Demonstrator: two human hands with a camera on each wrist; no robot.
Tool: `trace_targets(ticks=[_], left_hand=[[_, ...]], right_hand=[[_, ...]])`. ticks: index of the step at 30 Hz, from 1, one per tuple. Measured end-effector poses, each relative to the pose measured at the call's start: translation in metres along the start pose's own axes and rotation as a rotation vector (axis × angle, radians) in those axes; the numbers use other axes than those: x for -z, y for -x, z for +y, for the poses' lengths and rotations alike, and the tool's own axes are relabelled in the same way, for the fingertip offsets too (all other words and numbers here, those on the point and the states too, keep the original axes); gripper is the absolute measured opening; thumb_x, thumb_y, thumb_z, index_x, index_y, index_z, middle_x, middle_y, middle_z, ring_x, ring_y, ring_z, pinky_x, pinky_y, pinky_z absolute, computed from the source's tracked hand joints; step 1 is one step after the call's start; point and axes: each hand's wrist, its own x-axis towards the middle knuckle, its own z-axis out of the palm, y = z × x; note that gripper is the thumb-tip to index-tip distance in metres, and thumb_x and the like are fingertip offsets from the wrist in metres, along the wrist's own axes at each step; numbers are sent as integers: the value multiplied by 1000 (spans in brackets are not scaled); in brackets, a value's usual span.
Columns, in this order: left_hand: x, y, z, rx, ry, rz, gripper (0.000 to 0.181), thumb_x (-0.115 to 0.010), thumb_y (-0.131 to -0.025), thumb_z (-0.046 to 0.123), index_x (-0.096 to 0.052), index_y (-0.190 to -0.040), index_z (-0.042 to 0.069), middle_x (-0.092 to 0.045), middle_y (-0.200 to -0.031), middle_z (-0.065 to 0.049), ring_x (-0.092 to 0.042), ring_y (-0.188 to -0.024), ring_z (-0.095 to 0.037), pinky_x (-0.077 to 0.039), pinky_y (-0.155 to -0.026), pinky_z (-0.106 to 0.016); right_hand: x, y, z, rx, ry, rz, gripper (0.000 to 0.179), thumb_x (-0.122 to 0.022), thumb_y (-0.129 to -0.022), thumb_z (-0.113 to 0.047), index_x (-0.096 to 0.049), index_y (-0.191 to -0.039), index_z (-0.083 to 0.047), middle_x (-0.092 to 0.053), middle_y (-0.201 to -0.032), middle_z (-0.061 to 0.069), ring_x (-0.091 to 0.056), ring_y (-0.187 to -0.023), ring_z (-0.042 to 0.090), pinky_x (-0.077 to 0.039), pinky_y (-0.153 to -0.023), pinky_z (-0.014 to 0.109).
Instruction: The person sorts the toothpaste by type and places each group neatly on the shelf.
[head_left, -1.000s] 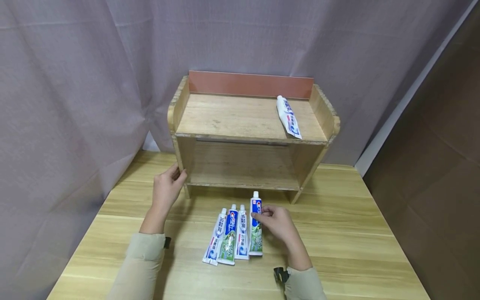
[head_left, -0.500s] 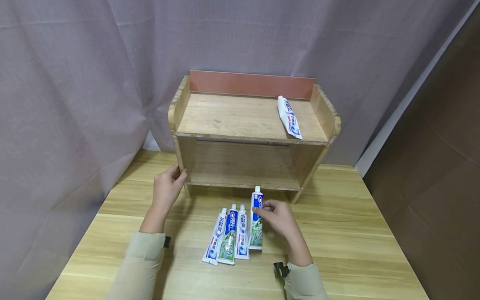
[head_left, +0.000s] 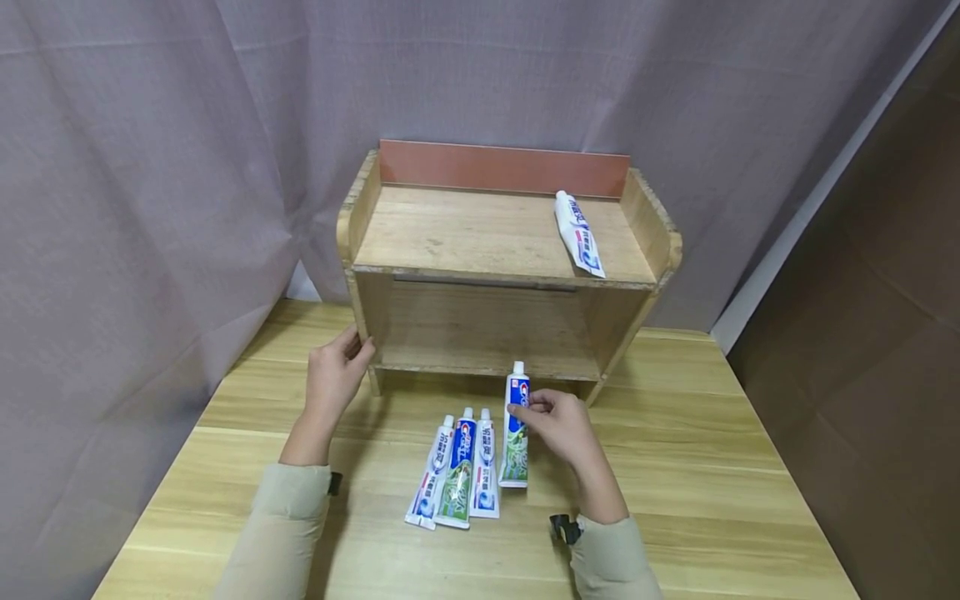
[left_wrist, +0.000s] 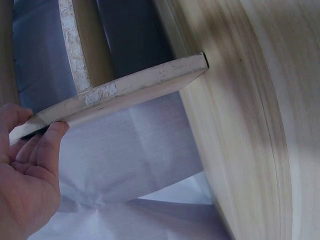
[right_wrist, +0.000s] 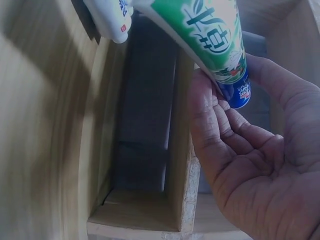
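My right hand (head_left: 558,421) pinches a blue-and-green toothpaste tube (head_left: 516,450) by its sides, cap end pointing toward the shelf; the right wrist view shows this tube (right_wrist: 210,42) between thumb and fingers. Just left of it lie a white toothpaste tube (head_left: 485,471), another blue-and-green tube (head_left: 457,483) and a second white tube (head_left: 431,479), side by side on the table. With my left hand (head_left: 336,375) I grip the left side panel of a small wooden shelf (head_left: 487,271); the left wrist view has thumb and fingers on either side of the panel edge (left_wrist: 145,77).
One white toothpaste tube (head_left: 579,233) lies on the shelf's top board, toward the right, its flat end at the front edge. A reddish strip (head_left: 502,169) runs along the back. Grey curtain (head_left: 480,67) hangs behind, and a brown panel (head_left: 862,317) stands at right.
My right hand has carried the blue-and-green tube a little forward, toward the shelf and away from the row. The left hand keeps its hold on the side panel.
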Motion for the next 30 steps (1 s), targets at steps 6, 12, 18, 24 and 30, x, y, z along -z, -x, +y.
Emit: trace_targets(ticks=[6, 12, 18, 24, 30], left_hand=[[0, 0, 0, 5, 0, -10, 35, -65, -96, 17, -68, -128, 2, -71, -112, -21, -73, -98, -31, -63, -80, -33], [-1, 0, -1, 1, 6, -3, 35, -65, -96, 16, -68, -127, 1, -70, -112, -22, -73, -98, -32, -62, -80, -33], [0, 0, -2, -17, 1, -1, 34, -65, -96, 15, -68, -127, 0, -70, -112, -22, -73, -97, -32, -62, -79, -33], [-1, 0, -3, -20, 6, -2, 34, -64, -96, 15, -68, -126, 0, -70, -112, -22, -73, -97, -32, -62, -79, -33], [-1, 0, -3, -17, 2, 1, 33, -65, -96, 15, -69, -125, 1, -71, -110, -21, -73, -96, -32, -63, -79, -34]], right_hand=[[1, -2, -3, -1, 14, 7, 34, -82, -83, -34, -73, -97, -4, -71, -79, 3, -65, -70, 18, -59, -62, 29], [4, -5, -6, 8, 16, 10, 34, -83, -83, -32, -73, -95, -3, -70, -78, 4, -63, -68, 17, -57, -61, 28], [6, -7, -8, -3, 5, 0, 35, -83, -83, -35, -73, -94, -3, -70, -77, 4, -65, -67, 19, -57, -60, 29], [10, -10, -10, 15, 10, 10, 32, -82, -84, -34, -73, -92, -4, -70, -76, 3, -66, -67, 21, -57, -60, 29], [12, -14, -10, 10, 5, 5, 33, -81, -85, -33, -73, -95, -2, -71, -79, 5, -67, -68, 20, -59, -61, 31]])
